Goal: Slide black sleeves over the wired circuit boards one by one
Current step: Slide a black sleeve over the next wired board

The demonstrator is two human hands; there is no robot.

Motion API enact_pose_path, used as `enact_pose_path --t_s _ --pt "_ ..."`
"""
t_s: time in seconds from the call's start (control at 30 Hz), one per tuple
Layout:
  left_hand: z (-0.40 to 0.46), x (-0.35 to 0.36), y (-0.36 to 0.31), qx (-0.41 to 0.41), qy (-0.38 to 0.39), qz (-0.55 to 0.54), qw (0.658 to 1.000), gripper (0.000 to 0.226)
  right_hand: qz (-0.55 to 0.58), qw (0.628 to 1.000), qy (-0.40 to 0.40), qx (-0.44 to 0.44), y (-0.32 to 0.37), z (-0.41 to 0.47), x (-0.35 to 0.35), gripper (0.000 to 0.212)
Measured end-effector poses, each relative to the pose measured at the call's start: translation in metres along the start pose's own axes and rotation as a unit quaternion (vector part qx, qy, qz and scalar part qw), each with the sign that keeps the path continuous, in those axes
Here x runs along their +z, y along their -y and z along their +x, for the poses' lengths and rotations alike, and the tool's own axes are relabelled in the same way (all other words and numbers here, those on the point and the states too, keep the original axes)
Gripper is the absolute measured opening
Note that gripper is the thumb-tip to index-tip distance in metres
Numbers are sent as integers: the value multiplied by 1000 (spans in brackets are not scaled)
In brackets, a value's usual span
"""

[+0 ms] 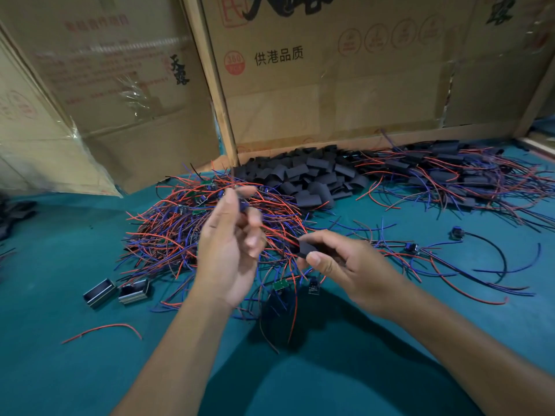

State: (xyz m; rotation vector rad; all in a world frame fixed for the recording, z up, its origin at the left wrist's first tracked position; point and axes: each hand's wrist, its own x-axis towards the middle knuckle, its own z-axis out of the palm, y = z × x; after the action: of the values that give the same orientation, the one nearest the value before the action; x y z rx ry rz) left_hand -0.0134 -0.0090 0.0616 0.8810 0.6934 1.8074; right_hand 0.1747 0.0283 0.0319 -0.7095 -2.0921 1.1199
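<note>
Right hand [339,259] pinches black sleeve [304,247]; left hand [231,238] holds wires [270,232].

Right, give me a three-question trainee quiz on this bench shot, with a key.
1. True or false: the right hand pinches a black sleeve.
2. The heap of loose sleeves lies: A) at the near table edge, B) against the cardboard wall, C) inside a box.
3. Fill in: the pile of sleeved boards lies far ____ of the person.

Key: 1 true; 2 B; 3 right. The left hand is raised over the tangle of bare wired boards, a small blurred dark part between its fingertips.
</note>
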Motion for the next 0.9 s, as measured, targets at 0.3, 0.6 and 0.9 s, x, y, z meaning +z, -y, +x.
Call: enact_pose_path --t_s 0.3,0.6,0.9 --pt "-6 14 25 -24 -21 79 996 22 -498 860 -115 7 5 1 -20 44" --pt "-9 14 36 -46 -103 138 984 26 -521 851 -10 61 7 2 -9 47" --pt "-15 24 43 -142 -97 85 981 17 -457 888 -55 22 10 2 -8 45"
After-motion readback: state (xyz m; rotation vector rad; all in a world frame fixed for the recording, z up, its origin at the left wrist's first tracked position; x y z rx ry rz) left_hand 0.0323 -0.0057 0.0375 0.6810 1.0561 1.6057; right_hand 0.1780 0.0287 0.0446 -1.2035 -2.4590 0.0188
